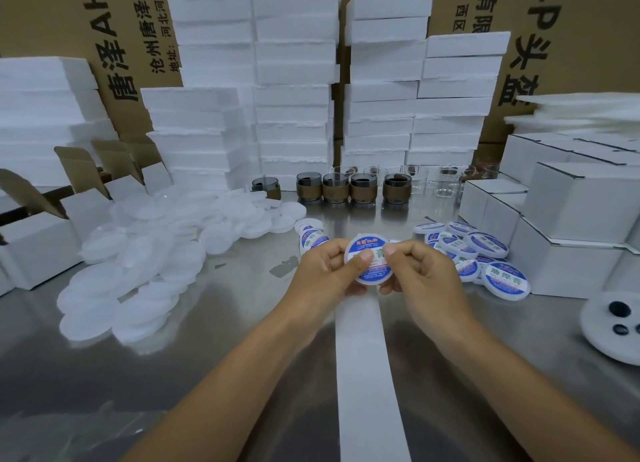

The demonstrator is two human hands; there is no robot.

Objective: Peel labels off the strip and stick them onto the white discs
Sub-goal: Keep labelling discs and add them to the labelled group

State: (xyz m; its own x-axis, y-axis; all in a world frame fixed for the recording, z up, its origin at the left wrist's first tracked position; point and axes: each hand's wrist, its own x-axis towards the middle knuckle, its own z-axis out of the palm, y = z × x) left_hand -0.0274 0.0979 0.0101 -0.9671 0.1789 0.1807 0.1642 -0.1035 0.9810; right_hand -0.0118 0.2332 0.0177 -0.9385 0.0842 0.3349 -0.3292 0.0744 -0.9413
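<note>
White paper backing strip [367, 375] is laid on the steel desk [242, 340], long axis pointed straight at the hands. Above its far end a blue-labelled round white disc [371, 272] is pinched by left grip [325, 271] and right grip [422, 274], thumbs pressed on the label. The pile of labelled discs [485, 250] lies nearer the right grip.

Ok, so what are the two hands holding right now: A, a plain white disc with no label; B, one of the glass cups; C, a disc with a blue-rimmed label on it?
C: the left hand and right hand pinch one disc, thumbs on its blue-rimmed label.
</note>
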